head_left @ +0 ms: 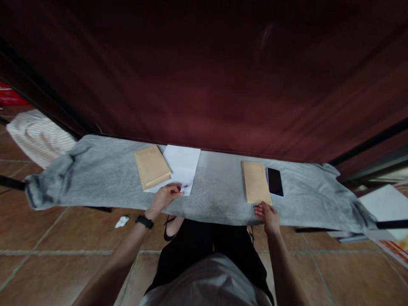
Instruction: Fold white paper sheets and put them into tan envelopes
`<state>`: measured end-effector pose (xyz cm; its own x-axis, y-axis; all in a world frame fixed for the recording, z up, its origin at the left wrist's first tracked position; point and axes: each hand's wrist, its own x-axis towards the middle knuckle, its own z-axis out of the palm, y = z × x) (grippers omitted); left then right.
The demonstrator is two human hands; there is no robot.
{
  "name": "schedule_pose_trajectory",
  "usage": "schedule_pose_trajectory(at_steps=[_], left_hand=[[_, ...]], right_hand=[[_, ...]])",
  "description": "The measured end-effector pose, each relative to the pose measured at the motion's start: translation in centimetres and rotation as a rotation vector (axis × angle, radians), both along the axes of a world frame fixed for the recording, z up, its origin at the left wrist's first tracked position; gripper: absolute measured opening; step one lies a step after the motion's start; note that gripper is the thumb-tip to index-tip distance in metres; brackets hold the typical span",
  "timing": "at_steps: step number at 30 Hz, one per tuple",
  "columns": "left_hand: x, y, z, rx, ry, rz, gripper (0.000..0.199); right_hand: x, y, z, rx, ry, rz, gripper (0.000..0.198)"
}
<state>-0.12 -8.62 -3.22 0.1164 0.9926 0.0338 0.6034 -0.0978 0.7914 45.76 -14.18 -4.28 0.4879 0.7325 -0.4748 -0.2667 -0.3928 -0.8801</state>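
My left hand is closed in a pinch at the lower edge of the white paper, whose near corner looks curled up. Partly covering that paper is a small pile of brown envelopes, lying at a slant. On the right, my right hand has its fingers curled at the near edge of a second stack of brown envelopes, apparently gripping the top envelope by its lower corner. A dark-screened phone lies just right of this stack.
A grey cloth covers the narrow bench before me. Behind it rises a dark red panel. Striped fabric hangs at the left, and crumpled tissue lies on the tiled floor. White boards or papers are at the right.
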Motion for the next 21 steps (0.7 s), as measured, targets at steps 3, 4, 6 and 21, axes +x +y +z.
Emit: schedule_pose_trajectory(at_steps=[3, 4, 6, 21], left_hand=[[-0.1, 0.0, -0.3, 0.005, -0.002, 0.005, 0.027], [-0.1, 0.1, -0.4, 0.006, -0.002, 0.006, 0.027], [-0.2, 0.1, -0.6, 0.009, -0.008, -0.002, 0.027], [-0.4, 0.8, -1.2, 0.017, -0.075, -0.04, 0.027]], right_hand=[[0.1, 0.0, -0.1, -0.011, 0.002, 0.001, 0.035], [0.1, 0.0, -0.2, -0.014, 0.003, 0.002, 0.035], [0.2, 0.0, -0.3, -0.009, 0.004, 0.002, 0.034], [0.2, 0.0, -0.3, 0.01, -0.001, 0.008, 0.039]])
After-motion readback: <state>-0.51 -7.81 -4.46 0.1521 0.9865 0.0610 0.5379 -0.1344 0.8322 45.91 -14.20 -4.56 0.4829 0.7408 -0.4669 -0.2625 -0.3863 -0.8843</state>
